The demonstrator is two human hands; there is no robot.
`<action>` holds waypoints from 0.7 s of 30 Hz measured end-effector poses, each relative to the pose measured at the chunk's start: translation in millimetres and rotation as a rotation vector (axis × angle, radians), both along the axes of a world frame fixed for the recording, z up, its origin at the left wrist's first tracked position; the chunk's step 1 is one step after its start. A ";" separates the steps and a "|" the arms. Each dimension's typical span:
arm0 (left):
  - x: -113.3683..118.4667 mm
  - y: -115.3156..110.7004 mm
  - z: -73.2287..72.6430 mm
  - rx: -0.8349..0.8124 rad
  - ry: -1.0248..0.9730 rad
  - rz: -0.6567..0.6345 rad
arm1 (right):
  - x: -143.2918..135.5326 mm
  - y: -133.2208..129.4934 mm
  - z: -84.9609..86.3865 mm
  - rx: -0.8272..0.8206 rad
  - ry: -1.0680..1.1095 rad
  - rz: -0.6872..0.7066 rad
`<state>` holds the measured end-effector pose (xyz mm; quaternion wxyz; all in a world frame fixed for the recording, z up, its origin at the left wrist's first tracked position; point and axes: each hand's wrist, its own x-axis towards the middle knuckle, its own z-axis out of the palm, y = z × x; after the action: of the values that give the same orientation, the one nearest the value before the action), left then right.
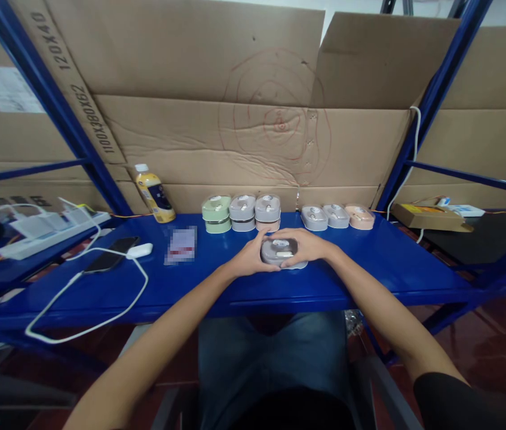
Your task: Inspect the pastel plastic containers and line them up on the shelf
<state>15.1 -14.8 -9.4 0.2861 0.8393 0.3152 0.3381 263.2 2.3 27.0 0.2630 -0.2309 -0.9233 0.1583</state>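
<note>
Between my two hands is a small grey plastic box [273, 253] with a clear lid, just above or on the blue table. My left hand [248, 255] wraps round its left side, and my right hand [307, 245] grips it from the right and over the top. A pale flat edge [298, 266] shows beneath my right hand; what it belongs to is hidden. Just behind, stacked in pairs, are similar boxes: green [216, 208], grey [242, 207] and one grey over pink [267, 208]. To their right sit single boxes, two grey [314, 218] and one peach [360, 217].
The blue table [217, 280] has a cardboard wall behind it. To the left are a yellow bottle [155, 194], a blurred card [181, 245], a phone [112, 255], a looping white cable [144, 286] and a power strip [51, 233]. Blue posts [436, 101] rise at both sides.
</note>
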 end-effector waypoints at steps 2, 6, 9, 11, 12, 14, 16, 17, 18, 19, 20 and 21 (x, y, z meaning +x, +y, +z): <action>1.2 -0.6 0.0 -0.019 0.000 -0.005 | -2.6 -0.6 -0.1 0.006 -0.035 0.023; 1.0 -0.8 1.4 -0.032 0.011 -0.002 | -0.6 -6.4 -1.0 0.022 -0.088 -0.038; -0.8 0.9 0.7 -0.038 -0.001 -0.007 | 3.7 -12.2 -6.6 0.018 -0.091 -0.126; -2.8 2.4 -0.6 -0.047 0.002 -0.012 | 7.0 -15.5 -13.1 0.010 -0.061 -0.152; -3.9 3.2 -1.3 -0.053 0.011 -0.012 | 8.8 -17.0 -16.4 0.004 -0.042 -0.158; -6.3 4.4 -2.6 -0.054 0.029 -0.004 | 14.4 -19.3 -21.4 -0.008 -0.012 -0.172; -8.4 5.5 -4.1 -0.040 0.036 0.027 | 25.3 -19.8 -21.6 -0.004 0.022 -0.212; -9.3 6.0 -4.8 -0.033 0.039 0.052 | 34.1 -18.7 -19.3 0.017 0.055 -0.255; -9.9 6.5 -5.4 -0.028 0.044 0.082 | 45.4 -16.3 -15.3 0.054 0.101 -0.324; -10.2 7.0 -6.0 -0.025 0.054 0.112 | 59.3 -12.2 -10.0 0.102 0.162 -0.421; -10.1 7.5 -6.4 -0.022 0.068 0.135 | 75.5 -6.3 -3.7 0.162 0.233 -0.551; -9.8 7.9 -6.8 -0.017 0.083 0.152 | 93.4 1.3 2.9 0.218 0.299 -0.723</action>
<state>5.3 -6.9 -16.1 0.2534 0.8239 0.3925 0.3209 356.6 3.6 30.0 0.4562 -0.4858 -0.7455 -0.0113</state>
